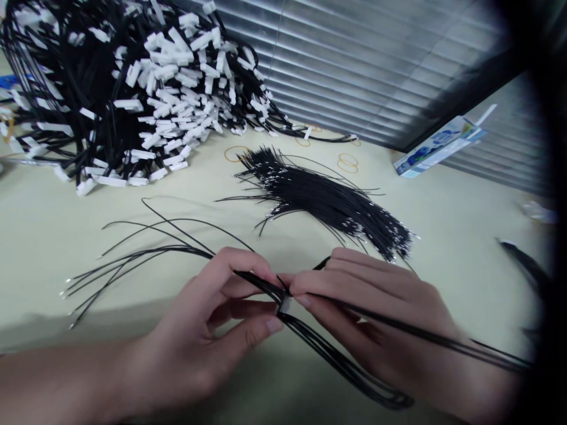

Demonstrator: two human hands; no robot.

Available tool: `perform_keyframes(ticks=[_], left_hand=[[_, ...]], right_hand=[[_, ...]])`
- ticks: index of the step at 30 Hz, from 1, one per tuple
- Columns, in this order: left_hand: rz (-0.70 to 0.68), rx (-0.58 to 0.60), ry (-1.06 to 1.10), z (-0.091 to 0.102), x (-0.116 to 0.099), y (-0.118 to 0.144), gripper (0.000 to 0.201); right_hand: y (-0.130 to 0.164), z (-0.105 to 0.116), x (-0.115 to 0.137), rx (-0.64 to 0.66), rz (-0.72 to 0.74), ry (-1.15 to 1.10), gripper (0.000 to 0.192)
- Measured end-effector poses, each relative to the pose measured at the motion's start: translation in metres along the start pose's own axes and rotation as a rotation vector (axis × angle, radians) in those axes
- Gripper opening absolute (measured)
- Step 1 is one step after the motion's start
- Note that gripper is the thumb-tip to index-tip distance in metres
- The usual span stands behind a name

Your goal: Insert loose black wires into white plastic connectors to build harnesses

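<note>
My left hand [221,336] is closed around a small whitish connector [286,304], gripped between the thumb and fingers at the middle of the view. Several black wires [341,357] run out of the connector and loop down to the lower right. More thin black wires [163,249] pass through the left fingers and fan out to the left, with shiny metal tips. My right hand [381,319] pinches a black wire close against the connector; its tip is hidden by the fingers. Other black wire lengths trail back over the right hand towards the wrist.
A big heap of black cables with white connectors [177,106] fills the back left. Behind my hands lies a bundle of loose black wires [319,192] with metal ends. Rubber bands [348,163] and a blue-white box [438,147] lie near the blinds [336,65]. Something dark [525,262] is at the right.
</note>
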State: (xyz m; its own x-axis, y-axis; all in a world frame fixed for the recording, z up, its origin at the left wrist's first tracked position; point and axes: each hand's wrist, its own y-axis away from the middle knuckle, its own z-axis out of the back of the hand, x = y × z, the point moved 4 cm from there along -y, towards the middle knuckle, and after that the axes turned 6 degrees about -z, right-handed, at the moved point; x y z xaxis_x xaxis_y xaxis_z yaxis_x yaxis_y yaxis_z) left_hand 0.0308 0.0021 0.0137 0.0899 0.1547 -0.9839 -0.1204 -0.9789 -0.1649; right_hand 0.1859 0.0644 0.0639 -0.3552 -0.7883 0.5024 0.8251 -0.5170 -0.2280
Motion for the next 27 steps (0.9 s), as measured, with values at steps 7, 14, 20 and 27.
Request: perform_keyframes(ticks=[7, 14, 20, 27], left_hand=[[0.074, -0.03, 0.034, -0.001, 0.004, -0.003, 0.023], [0.152, -0.032, 0.036, 0.0, 0.007, -0.007, 0.02], [0.097, -0.036, -0.017, 0.002, 0.006, -0.006, 0.02], [0.018, -0.078, -0.053, 0.005, 0.003, -0.006, 0.021]], right_hand=[[-0.005, -0.002, 0.004, -0.077, 0.19, 0.156, 0.013], [-0.009, -0.005, 0.005, -0.055, 0.146, 0.142, 0.018], [-0.006, -0.009, -0.004, -0.075, 0.126, 0.059, 0.017], [-0.006, 0.013, -0.006, -0.167, -0.239, -0.091, 0.007]])
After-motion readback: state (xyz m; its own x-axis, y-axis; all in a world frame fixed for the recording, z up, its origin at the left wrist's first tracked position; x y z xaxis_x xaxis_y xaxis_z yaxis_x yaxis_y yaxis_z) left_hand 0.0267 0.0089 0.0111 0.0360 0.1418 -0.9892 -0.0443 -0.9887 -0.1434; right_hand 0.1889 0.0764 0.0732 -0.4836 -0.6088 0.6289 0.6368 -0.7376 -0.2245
